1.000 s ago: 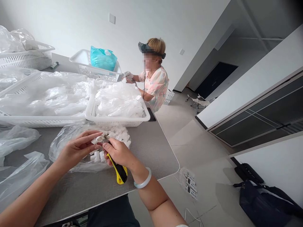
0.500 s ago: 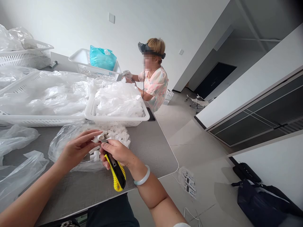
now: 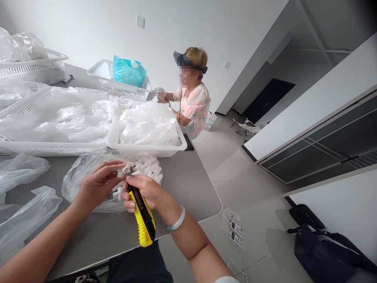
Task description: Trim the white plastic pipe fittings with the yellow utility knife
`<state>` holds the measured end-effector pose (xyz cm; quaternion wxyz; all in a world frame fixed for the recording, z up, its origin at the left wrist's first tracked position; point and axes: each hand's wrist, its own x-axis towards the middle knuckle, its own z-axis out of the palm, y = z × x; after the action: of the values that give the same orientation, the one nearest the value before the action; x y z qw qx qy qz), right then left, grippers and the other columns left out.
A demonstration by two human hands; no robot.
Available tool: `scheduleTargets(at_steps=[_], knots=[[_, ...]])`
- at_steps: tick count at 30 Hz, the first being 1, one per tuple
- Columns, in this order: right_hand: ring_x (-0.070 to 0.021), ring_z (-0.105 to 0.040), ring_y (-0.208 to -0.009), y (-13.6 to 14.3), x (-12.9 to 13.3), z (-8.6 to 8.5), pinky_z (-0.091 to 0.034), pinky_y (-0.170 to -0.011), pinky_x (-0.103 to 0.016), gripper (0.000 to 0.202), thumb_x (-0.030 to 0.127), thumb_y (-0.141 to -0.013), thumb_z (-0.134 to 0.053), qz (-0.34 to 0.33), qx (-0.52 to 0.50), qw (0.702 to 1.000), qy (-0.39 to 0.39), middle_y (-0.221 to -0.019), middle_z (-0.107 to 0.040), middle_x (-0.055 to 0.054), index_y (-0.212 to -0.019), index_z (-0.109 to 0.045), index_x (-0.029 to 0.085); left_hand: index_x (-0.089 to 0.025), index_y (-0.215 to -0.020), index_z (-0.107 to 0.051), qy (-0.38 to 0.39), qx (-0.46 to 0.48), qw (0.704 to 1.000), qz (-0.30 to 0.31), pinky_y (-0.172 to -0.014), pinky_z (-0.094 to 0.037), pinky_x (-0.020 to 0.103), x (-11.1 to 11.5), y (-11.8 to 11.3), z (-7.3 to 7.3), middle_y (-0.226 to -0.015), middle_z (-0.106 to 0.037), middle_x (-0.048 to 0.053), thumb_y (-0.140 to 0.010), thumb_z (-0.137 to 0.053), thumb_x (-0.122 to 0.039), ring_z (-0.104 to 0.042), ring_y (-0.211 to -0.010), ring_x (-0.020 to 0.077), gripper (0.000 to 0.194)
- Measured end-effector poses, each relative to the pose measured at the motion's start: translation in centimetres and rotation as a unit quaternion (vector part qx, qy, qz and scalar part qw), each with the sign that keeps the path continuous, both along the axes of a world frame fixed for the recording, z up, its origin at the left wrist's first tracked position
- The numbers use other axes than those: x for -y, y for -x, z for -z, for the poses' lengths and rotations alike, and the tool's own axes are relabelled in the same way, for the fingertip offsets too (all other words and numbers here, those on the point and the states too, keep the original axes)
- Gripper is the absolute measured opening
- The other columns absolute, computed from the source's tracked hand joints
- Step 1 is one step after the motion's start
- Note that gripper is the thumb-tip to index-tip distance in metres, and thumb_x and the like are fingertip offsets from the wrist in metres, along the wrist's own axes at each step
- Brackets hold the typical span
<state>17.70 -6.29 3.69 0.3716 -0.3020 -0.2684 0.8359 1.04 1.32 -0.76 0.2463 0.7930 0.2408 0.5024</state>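
Observation:
Between the thumb and fingers of my left hand (image 3: 101,181) is a small white plastic pipe fitting (image 3: 121,172), its round opening turned to the right. My right hand (image 3: 144,190) grips a yellow and black utility knife (image 3: 144,222), its handle pointing down toward the table's front edge. The knife's tip end is close to the fitting's opening; whether the blade touches it I cannot tell. Under both hands lies a clear plastic bag (image 3: 78,173) with several white fittings (image 3: 150,167) in it.
White baskets (image 3: 147,148) full of plastic bags stand behind my hands. Another basket (image 3: 118,90) holds a blue bag (image 3: 129,70). A co-worker (image 3: 194,98) sits at the table's far side. Loose clear bags (image 3: 32,210) lie at left; a power strip (image 3: 235,228) is on the floor.
The knife handle has tilted a little, its lower end swinging down and slightly left. Both hands keep nearly the same place and the same holds.

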Motion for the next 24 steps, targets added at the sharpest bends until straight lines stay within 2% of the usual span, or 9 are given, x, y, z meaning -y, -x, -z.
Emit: scheduleTargets(at_steps=[7, 10, 12, 14, 16, 18, 20, 22, 24], knots=[[-0.0055, -0.040, -0.038, -0.2, -0.2, -0.8, -0.035, -0.043, -0.017, 0.039, 0.024, -0.108, -0.018, -0.034, -0.018, 0.999, 0.018, -0.057, -0.047, 0.006, -0.079, -0.044, 0.020, -0.024, -0.102, -0.072, 0.027, -0.003, 1.000, -0.012, -0.063, -0.059, 0.024, 0.1, 0.0, -0.2, -0.103, -0.073, 0.007, -0.091, -0.066, -0.043, -0.070, -0.079, 0.0169, 0.023], [-0.0073, -0.042, -0.040, -0.8, 0.1, -0.6, -0.038, -0.044, -0.019, 0.031, 0.029, -0.107, -0.021, 0.016, 0.019, 0.997, -0.079, -0.060, -0.049, 0.007, -0.086, -0.043, 0.022, -0.023, -0.108, -0.072, 0.129, 0.016, 0.991, 0.019, -0.066, -0.061, 0.027, 0.1, 0.1, -0.4, -0.098, -0.074, 0.007, -0.087, -0.069, -0.054, -0.073, -0.083, 0.0207, 0.037], [-0.0087, -0.045, -0.043, -1.3, 0.5, -0.3, -0.041, -0.047, -0.021, 0.021, 0.032, -0.106, -0.031, 0.098, 0.115, 0.971, -0.184, -0.066, -0.053, 0.007, -0.090, -0.042, 0.024, -0.023, -0.112, -0.071, 0.218, 0.021, 0.974, 0.050, -0.068, -0.063, 0.030, 0.1, 0.2, -0.6, -0.098, -0.076, 0.008, -0.083, -0.070, -0.060, -0.075, -0.084, 0.0234, 0.047], [-0.0103, -0.052, -0.051, -1.8, 0.8, -0.2, -0.044, -0.053, -0.023, 0.015, 0.035, -0.103, -0.040, 0.162, 0.272, 0.902, -0.292, -0.073, -0.058, 0.004, -0.093, -0.044, 0.024, -0.022, -0.112, -0.070, 0.283, 0.019, 0.956, 0.070, -0.065, -0.063, 0.031, 0.2, 0.3, -0.8, -0.099, -0.077, 0.010, -0.081, -0.071, -0.063, -0.076, -0.081, 0.0250, 0.051], [-0.0129, -0.060, -0.066, -2.1, 1.0, -0.1, -0.047, -0.061, -0.024, 0.015, 0.036, -0.103, -0.044, 0.181, 0.441, 0.795, -0.376, -0.081, -0.063, 0.001, -0.099, -0.050, 0.023, -0.023, -0.110, -0.070, 0.301, 0.009, 0.951, 0.077, -0.057, -0.061, 0.030, 0.2, 0.4, -0.9, -0.091, -0.078, 0.009, -0.083, -0.068, -0.064, -0.075, -0.074, 0.0250, 0.049], [-0.0155, -0.065, -0.079, -2.2, 0.9, -0.1, -0.048, -0.066, -0.024, 0.019, 0.035, -0.104, -0.043, 0.173, 0.569, 0.683, -0.424, -0.087, -0.067, -0.002, -0.105, -0.056, 0.022, -0.024, -0.108, -0.071, 0.288, -0.009, 0.954, 0.081, -0.052, -0.058, 0.028, 0.2, 0.5, -0.9, -0.079, -0.076, 0.007, -0.086, -0.064, -0.062, -0.073, -0.069, 0.0248, 0.045], [-0.0158, -0.066, -0.078, -2.1, 0.8, 0.1, -0.046, -0.063, -0.023, 0.022, 0.033, -0.106, -0.040, 0.165, 0.649, 0.598, -0.440, -0.087, -0.069, -0.004, -0.106, -0.059, 0.021, -0.025, -0.106, -0.072, 0.265, -0.020, 0.960, 0.086, -0.052, -0.057, 0.028, 0.2, 0.5, -0.9, -0.073, -0.074, 0.006, -0.089, -0.059, -0.060, -0.072, -0.067, 0.0243, 0.041], [-0.0142, -0.064, -0.069, -1.8, 0.5, 0.4, -0.042, -0.055, -0.022, 0.028, 0.036, -0.107, -0.039, 0.154, 0.691, 0.548, -0.446, -0.081, -0.068, -0.003, -0.098, -0.061, 0.021, -0.025, -0.106, -0.073, 0.248, -0.024, 0.963, 0.100, -0.053, -0.057, 0.028, 0.2, 0.5, -0.7, -0.072, -0.073, 0.005, -0.092, -0.057, -0.057, -0.071, -0.066, 0.0240, 0.038], [-0.0127, -0.061, -0.061, -1.4, 0.3, 0.8, -0.038, -0.049, -0.022, 0.033, 0.042, -0.106, -0.042, 0.143, 0.711, 0.521, -0.450, -0.074, -0.066, -0.002, -0.088, -0.060, 0.021, -0.026, -0.108, -0.072, 0.235, -0.029, 0.965, 0.115, -0.054, -0.057, 0.028, 0.1, 0.5, -0.6, -0.071, -0.072, 0.004, -0.094, -0.055, -0.053, -0.070, -0.066, 0.0237, 0.035]])
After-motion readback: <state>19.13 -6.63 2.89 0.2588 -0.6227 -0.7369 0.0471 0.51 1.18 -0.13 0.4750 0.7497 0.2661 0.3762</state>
